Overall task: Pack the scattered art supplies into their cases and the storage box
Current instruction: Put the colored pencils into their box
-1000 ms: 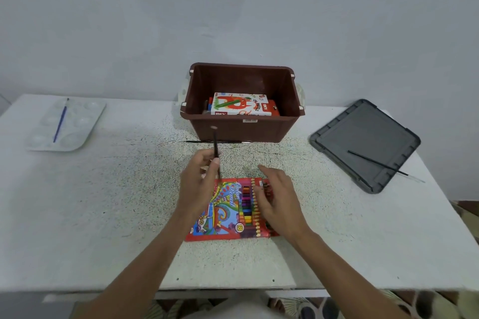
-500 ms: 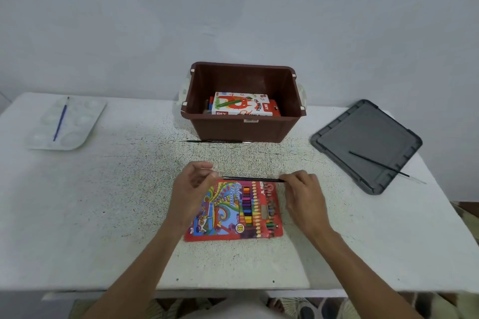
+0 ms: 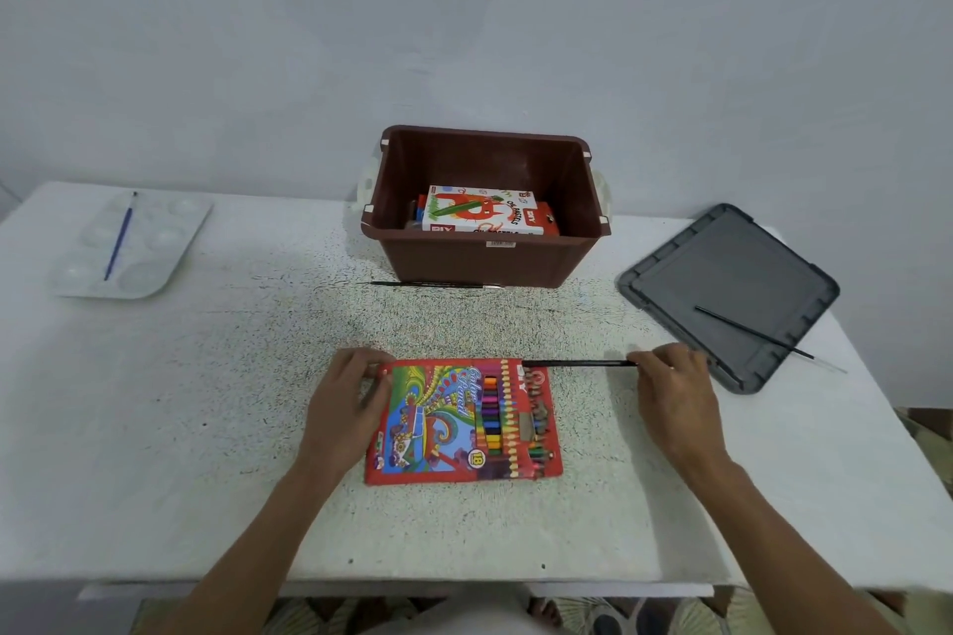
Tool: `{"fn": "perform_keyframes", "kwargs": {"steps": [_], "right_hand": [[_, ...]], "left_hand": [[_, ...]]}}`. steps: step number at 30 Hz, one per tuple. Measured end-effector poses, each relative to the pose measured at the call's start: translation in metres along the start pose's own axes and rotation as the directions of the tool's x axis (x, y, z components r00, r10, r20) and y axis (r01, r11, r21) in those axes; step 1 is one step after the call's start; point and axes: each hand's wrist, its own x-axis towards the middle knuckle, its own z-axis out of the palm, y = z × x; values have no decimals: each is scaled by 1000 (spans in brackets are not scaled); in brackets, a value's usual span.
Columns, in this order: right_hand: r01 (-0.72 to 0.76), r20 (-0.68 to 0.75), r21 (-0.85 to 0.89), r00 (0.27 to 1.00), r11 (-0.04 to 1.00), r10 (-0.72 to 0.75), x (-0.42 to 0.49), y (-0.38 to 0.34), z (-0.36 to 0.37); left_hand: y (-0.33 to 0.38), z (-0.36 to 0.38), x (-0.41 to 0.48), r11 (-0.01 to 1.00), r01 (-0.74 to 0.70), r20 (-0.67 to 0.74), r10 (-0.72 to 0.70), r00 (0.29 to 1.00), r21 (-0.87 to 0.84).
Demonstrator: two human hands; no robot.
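A red colour pencil case (image 3: 454, 423) lies flat on the white table (image 3: 206, 428) in front of me. My left hand (image 3: 350, 402) presses on its left edge. My right hand (image 3: 670, 392) pinches one end of a black pencil (image 3: 580, 364), which lies level with its other end at the case's top right corner. Behind stands the open brown storage box (image 3: 485, 263) with an oil pastels box (image 3: 479, 211) inside. A thin black brush (image 3: 433, 284) lies along the box's front.
A grey box lid (image 3: 732, 289) rests at the right with another thin black brush (image 3: 753, 330) across it. A white paint palette (image 3: 149, 248) at the far left carries a blue brush (image 3: 119, 237). A wall rises just behind the table.
The black pencil went from upright in my left hand to level, then passed to my right hand, which moved right with it. My left hand settled on the case's left edge.
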Motion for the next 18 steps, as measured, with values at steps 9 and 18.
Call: {"fn": "perform_keyframes", "kwargs": {"steps": [9,18], "right_hand": [[60,98,137,992,989,-74,2,-53,21],[10,182,374,980,927,-84,-32,-110,34]], "left_hand": [[-5,3,-1,996,-77,-9,77,997,50],[-6,4,-2,983,-126,-10,129,992,135]]}}
